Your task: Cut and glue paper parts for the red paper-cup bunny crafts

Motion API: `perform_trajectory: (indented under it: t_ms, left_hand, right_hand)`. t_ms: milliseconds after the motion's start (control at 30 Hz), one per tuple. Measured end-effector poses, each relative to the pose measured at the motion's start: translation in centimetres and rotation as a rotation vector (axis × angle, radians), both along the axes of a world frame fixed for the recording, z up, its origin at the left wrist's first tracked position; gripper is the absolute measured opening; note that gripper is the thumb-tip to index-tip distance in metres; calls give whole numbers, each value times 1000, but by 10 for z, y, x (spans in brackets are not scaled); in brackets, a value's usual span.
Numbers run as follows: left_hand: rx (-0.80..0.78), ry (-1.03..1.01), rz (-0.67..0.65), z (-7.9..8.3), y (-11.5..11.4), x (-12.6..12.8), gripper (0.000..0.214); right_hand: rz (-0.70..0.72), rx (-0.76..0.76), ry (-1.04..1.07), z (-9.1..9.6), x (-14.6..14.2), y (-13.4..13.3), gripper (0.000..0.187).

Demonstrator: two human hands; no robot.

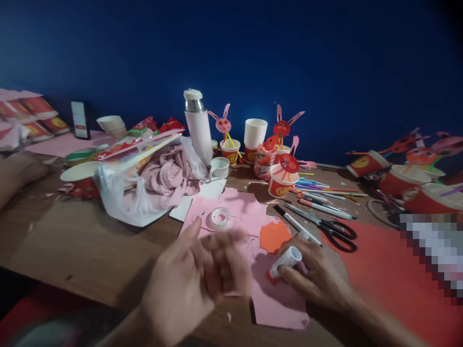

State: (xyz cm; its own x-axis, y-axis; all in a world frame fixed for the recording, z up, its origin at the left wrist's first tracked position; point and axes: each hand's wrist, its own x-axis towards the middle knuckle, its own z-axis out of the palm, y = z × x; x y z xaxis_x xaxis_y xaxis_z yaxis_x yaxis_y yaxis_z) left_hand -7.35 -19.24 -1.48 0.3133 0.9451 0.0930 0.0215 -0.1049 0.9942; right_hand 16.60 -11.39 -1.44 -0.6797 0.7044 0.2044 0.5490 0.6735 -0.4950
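Observation:
My right hand [318, 279] grips a white glue stick [285, 262] with an orange base, pressing it down on pink paper [278, 299]. My left hand [191, 284] hovers over the same pink paper, blurred by motion, fingers loosely curled with nothing visible in them. An orange cut-out shape [275, 236] lies just beyond the glue stick. A roll of clear tape [220, 218] rests on the pink sheets further back.
Black-handled scissors [333, 231], markers [318, 195] and pens lie right of the paper. Paper-cup rabbit figures [284, 178], stacked cups [255, 132], a white flask [198, 125], a plastic bag with pink cloth [144, 188] and a phone [80, 119] crowd the wooden table. Red paper [383, 284] lies at right.

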Motion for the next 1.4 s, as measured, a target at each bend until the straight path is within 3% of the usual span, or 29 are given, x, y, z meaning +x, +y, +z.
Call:
perform_trajectory:
  t_ms: [133,200,300,600,733,1000,1133,1267,1400]
  left_hand:
    - [-520,-744,148,20,50,9,55]
    - [-636,-890,179,21,59,12,54]
    - [-679,-929,183,20,63,13,55]
    - [-654,-802,169,31,83,15,47]
    - [-580,-700,204,30,86,23,25]
    - [-515,-524,279,23,92,33,24]
    - [-395,-310,275,22,92,36,24]
    - [-270,-68,279,24,92,35,33]
    - [-7,197,355,23,97,26,30]
  right_hand:
    - [-14,-12,34,-3,1,2,15]
    - [-30,-13,28,-3,1,3,13]
    - [-34,-17,20,-3,2,3,14]
    - [-50,-31,89,-6,5,4,18]
    - [-51,-51,93,-6,6,4,17]
    - [-73,-95,100,-7,8,4,16]
    - [-48,-141,139,-8,7,3,17]
    - [-135,-157,187,-12,8,2,16]
    - [-156,-132,232,-16,10,2,17]
